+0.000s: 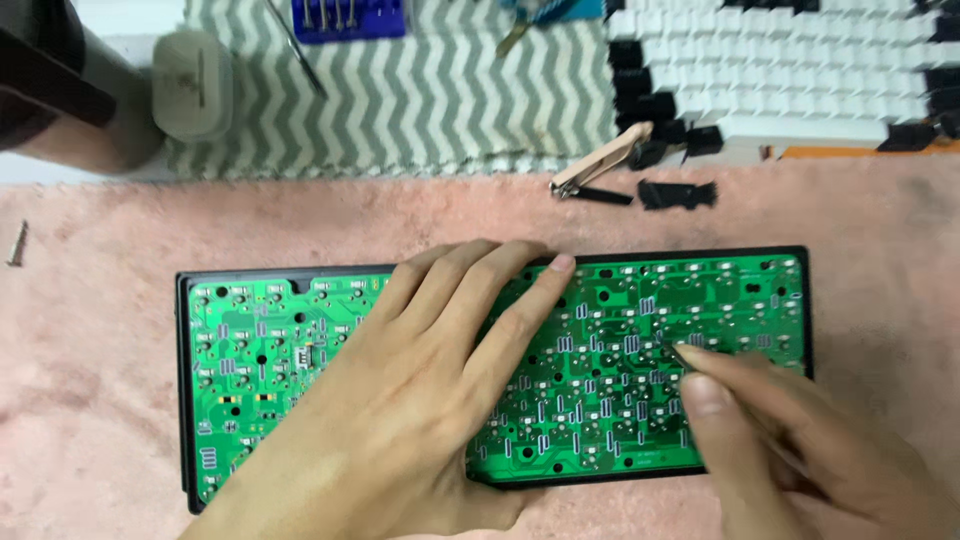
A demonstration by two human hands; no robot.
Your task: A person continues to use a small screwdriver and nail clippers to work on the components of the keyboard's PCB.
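Observation:
A green circuit board (610, 340) lies solder side up in a black keyboard frame (805, 300) on a pink cloth. My left hand (430, 390) rests flat on the middle of the board, fingers spread and pointing to the upper right. My right hand (790, 440) comes in from the lower right and pinches a thin metal tool (680, 352) whose tip touches the board's right part. Most of the tool is hidden by the fingers.
Behind the board lie a nail clipper (600, 162), loose black keycaps (678, 192) and a field of white keycaps (780, 70) on a zigzag mat (420, 100). A blue tool holder (350, 18), a white charger (192, 85) and a screw (17, 243) are at the left.

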